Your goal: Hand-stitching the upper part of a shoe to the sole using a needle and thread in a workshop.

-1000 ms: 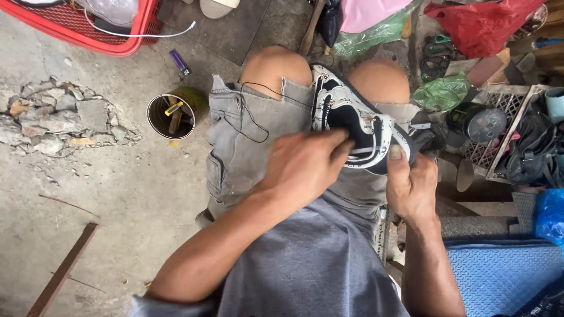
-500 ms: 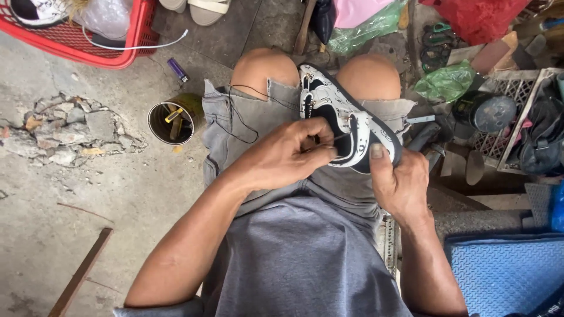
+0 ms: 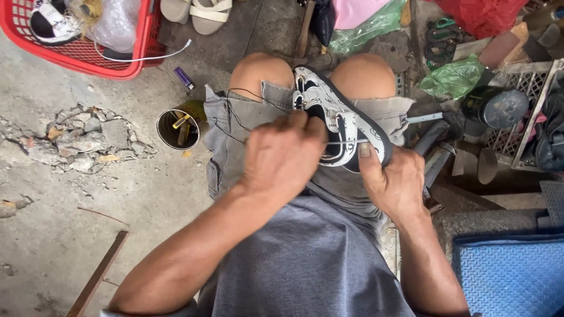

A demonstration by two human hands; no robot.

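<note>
One black-and-white shoe (image 3: 338, 126) lies across your lap, between your two bare knees. Your right hand (image 3: 392, 179) grips its near end, thumb pressed on the rim. Your left hand (image 3: 282, 155) is closed, fingertips pinched at the shoe's edge where a thin needle (image 3: 346, 142) shows; a dark thread (image 3: 238, 111) loops over your shorts.

One tin can (image 3: 177, 127) stands on the concrete just left of your thigh, holding a few yellowish sticks, too small to count. One red basket (image 3: 82, 35) at top left holds one more shoe (image 3: 53, 20) and a clear plastic bag (image 3: 120, 23).
</note>
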